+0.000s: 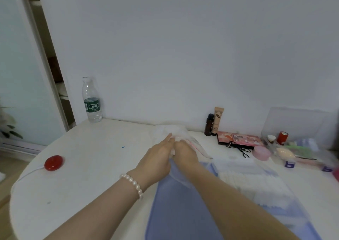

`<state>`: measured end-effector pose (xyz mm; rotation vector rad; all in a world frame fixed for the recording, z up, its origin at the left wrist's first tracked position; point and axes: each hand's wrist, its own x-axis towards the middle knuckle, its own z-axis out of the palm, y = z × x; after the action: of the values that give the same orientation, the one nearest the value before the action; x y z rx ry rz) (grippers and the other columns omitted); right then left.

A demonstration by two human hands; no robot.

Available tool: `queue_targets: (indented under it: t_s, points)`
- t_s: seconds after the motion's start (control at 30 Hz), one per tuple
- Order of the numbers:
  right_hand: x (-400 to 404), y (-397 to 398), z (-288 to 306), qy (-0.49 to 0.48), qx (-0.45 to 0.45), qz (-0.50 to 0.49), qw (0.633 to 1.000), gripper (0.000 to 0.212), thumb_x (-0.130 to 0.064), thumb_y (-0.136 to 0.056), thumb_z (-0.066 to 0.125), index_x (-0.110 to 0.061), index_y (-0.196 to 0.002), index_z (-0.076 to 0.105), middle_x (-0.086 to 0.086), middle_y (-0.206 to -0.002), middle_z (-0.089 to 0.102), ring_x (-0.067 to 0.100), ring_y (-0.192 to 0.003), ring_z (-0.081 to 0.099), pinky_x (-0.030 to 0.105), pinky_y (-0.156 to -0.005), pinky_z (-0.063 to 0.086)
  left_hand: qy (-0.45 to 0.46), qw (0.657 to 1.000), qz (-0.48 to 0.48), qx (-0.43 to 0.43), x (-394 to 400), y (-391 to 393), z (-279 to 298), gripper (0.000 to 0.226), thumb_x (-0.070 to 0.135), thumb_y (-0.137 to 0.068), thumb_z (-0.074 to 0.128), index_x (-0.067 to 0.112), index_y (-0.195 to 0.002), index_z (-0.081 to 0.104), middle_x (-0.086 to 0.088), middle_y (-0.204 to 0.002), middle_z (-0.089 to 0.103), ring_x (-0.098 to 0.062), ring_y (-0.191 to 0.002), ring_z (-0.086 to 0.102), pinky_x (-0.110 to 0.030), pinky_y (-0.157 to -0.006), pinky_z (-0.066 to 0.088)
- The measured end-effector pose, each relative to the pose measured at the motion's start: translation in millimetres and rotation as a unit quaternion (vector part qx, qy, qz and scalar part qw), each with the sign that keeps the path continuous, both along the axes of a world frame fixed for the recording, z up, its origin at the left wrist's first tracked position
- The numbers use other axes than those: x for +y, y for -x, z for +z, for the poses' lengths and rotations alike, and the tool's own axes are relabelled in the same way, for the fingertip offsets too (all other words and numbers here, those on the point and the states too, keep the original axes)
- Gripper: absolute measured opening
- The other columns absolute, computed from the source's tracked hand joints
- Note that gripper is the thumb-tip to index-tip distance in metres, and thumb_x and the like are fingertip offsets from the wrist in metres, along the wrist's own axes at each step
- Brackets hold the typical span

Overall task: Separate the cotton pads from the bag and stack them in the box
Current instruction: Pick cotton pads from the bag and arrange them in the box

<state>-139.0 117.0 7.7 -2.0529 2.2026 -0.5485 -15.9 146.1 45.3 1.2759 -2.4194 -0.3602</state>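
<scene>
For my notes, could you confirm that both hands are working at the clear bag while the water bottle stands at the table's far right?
Not quite: the head view shows the water bottle at the table's far left. Both the left hand and right hand do work at the clear bag.

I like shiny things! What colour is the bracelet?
White pearly beads, on the left wrist: bracelet, head view.

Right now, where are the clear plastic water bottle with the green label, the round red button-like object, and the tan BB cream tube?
Clear plastic water bottle with green label (pixel 92 101), head view, on its green label.
Round red button-like object (pixel 53 162), head view, centre of its top.
Tan BB cream tube (pixel 218 119), head view, mid-body.
</scene>
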Motion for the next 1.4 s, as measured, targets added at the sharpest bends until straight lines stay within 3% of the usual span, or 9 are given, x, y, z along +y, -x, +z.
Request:
queue_targets:
  t_s: [0.2, 0.3, 0.5, 0.67, 0.8, 0.93, 1.07, 1.17, 1.4]
  points:
    - [68.8, 12.7, 20.4, 0.06, -0.012, 0.038, 0.997, 0.024, -0.012, -0.085, 0.048, -0.018, -0.065, 0.037, -0.006, -0.071, 0.036, 0.012, -0.068, 0.046, 0.018, -0.053, 0.028, -0.001, 1.0, 0.006, -0.015, 4.3, -6.7, -6.0, 0.074, 0.004, -0.086, 0.047, 0.02, -0.15, 0.016, 0.007, -0.159, 0.007, -0.022, -0.135, 0.036, -0.027, -0.102, 0.035]
    - [104.2, 28.0, 29.2, 0.09, -0.194, 0.0, 0.977, 0.036, -0.005, -0.075, 0.058, -0.019, -0.056, 0.031, -0.007, -0.058, 0.033, 0.007, -0.052, 0.029, 0.017, -0.045, 0.026, 0.0, 1.0, 0.008, -0.024, 12.7, -9.8, -12.2, 0.073, 0.017, -0.087, 0.051, 0.03, -0.15, 0.015, 0.014, -0.158, 0.004, -0.019, -0.134, 0.038, -0.027, -0.1, 0.037]
    - [136.9, 51.9, 28.6, -0.018, -0.573, -0.032, 0.818, 0.008, 0.007, -0.077, 0.064, 0.0, -0.08, 0.064, 0.007, -0.069, 0.064, 0.016, -0.057, 0.059, 0.02, -0.045, 0.044, 0.012, 0.998, 0.047, -0.026, 42.0, -7.5, -18.4, 0.064, 0.028, -0.088, 0.048, 0.044, -0.145, 0.021, 0.015, -0.158, 0.002, -0.016, -0.095, 0.059, -0.024, -0.077, 0.038]
    - [153.1, 64.5, 22.1, -0.051, -0.689, 0.001, 0.723, 0.015, 0.009, -0.084, 0.054, -0.001, -0.091, 0.063, 0.009, -0.076, 0.069, 0.02, -0.068, 0.064, 0.024, -0.049, 0.051, 0.176, 0.963, 0.056, 0.194, 65.7, -13.5, -32.7, 0.041, 0.035, -0.076, 0.041, 0.027, -0.105, 0.068, 0.017, -0.113, 0.053, -0.001, -0.053, 0.053, -0.018, -0.052, 0.042]
    - [158.3, 67.7, 18.3, -0.059, -0.717, 0.043, 0.693, 0.019, 0.008, -0.085, 0.049, 0.0, -0.095, 0.063, 0.01, -0.077, 0.069, 0.019, -0.067, 0.064, 0.028, -0.056, 0.055, -0.075, 0.912, 0.07, 0.397, 84.9, -3.2, -32.4, 0.013, 0.026, -0.084, 0.06, 0.017, -0.08, 0.067, 0.004, -0.081, 0.066, -0.007, -0.064, 0.062, -0.023, -0.063, 0.05]
    - [158.8, 62.5, 15.1, -0.039, -0.686, 0.078, 0.722, 0.027, 0.0, -0.075, 0.065, -0.001, -0.102, 0.065, 0.016, -0.091, 0.07, 0.025, -0.079, 0.067, 0.034, -0.062, 0.054, -0.453, 0.728, 0.016, 0.515, 100.3, 16.4, -25.6, 0.042, 0.043, -0.077, 0.071, 0.012, -0.104, 0.062, -0.009, -0.098, 0.069, -0.022, -0.082, 0.068, -0.037, -0.076, 0.056]
    - [159.8, 57.3, 12.7, -0.049, -0.642, 0.109, 0.757, 0.037, -0.01, -0.067, 0.068, -0.001, -0.103, 0.066, 0.02, -0.097, 0.07, 0.033, -0.087, 0.068, 0.038, -0.064, 0.056, -0.451, 0.692, -0.003, 0.564, 100.7, 34.4, -35.8, 0.068, 0.03, -0.065, 0.078, 0.009, -0.125, 0.052, -0.016, -0.115, 0.065, -0.03, -0.094, 0.067, -0.037, -0.068, 0.056]
    - [163.5, 58.2, 10.9, -0.056, -0.629, 0.125, 0.765, 0.038, -0.01, -0.068, 0.063, -0.005, -0.105, 0.063, 0.016, -0.089, 0.071, 0.031, -0.078, 0.069, 0.034, -0.057, 0.055, -0.397, 0.686, -0.002, 0.609, 99.9, 37.5, -40.4, 0.045, 0.017, -0.069, 0.069, 0.009, -0.112, 0.06, -0.017, -0.104, 0.067, -0.025, -0.083, 0.066, -0.032, -0.058, 0.053]
    - [166.8, 67.1, 0.9, -0.069, -0.7, 0.096, 0.704, 0.043, -0.005, -0.062, 0.049, -0.012, -0.104, 0.053, 0.011, -0.088, 0.067, 0.038, -0.072, 0.065, 0.037, -0.048, 0.053, -0.424, 0.655, -0.019, 0.626, 99.2, 32.6, -65.9, 0.049, 0.014, -0.074, 0.064, -0.003, -0.118, 0.051, -0.022, -0.103, 0.063, -0.033, -0.088, 0.062, -0.045, -0.074, 0.052]
